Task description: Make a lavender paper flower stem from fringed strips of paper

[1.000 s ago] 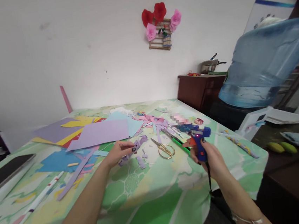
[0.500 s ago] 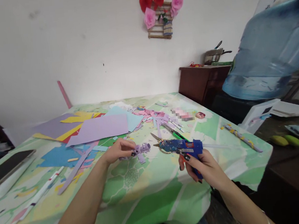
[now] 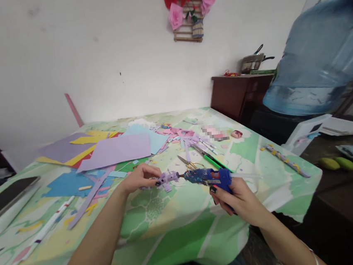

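Observation:
Between its fingers my left hand [image 3: 142, 178] pinches a small purple paper roll [image 3: 169, 177] with strips hanging off it. My right hand [image 3: 232, 196] grips a blue glue gun [image 3: 207, 176] by its handle, and a clear glue stick juts from the back. The gun's nozzle is at the open right end of the roll; whether it touches I cannot tell. Behind the gun lie gold-handled scissors [image 3: 185, 160] and a green utility knife [image 3: 212, 159], both partly covered by it.
Sheets of coloured paper, a lilac one [image 3: 125, 150] in front, overlap on the left of the flowered tablecloth [image 3: 174, 241]. A phone [image 3: 10, 196] lies at far left. A purple stick wound with yellow [image 3: 287, 161] rests at right, near a water bottle [image 3: 316, 60].
My right hand has moved the glue gun left, bringing its nozzle to the end of the paper roll. My left hand stays nearly still.

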Demonstrator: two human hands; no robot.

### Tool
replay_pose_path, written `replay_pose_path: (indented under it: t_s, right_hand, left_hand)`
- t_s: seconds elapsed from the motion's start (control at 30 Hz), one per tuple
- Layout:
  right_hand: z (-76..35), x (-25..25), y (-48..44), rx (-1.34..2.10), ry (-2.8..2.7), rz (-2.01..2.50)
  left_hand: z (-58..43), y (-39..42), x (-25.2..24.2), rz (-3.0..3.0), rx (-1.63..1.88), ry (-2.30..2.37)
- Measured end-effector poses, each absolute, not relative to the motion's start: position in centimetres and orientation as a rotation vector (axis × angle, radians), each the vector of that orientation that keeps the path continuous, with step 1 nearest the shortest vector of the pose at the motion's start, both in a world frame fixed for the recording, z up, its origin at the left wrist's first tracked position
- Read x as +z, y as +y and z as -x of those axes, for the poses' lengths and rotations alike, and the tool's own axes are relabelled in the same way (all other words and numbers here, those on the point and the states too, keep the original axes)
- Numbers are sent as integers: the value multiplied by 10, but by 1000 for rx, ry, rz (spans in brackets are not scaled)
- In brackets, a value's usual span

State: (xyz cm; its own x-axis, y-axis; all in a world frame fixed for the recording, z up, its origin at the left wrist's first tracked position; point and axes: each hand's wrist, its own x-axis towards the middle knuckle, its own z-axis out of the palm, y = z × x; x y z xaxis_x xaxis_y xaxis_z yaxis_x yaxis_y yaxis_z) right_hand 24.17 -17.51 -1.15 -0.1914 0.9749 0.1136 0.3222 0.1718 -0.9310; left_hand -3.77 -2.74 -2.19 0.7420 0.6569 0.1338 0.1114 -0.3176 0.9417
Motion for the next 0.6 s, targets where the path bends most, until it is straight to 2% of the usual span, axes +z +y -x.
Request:
replay_pose_path:
  t_s: [0.6]
  right_hand:
    - [-241,-1,-178,864,-1792,1364]
  left_hand:
    - [39,-26,-21,-1888,576,633]
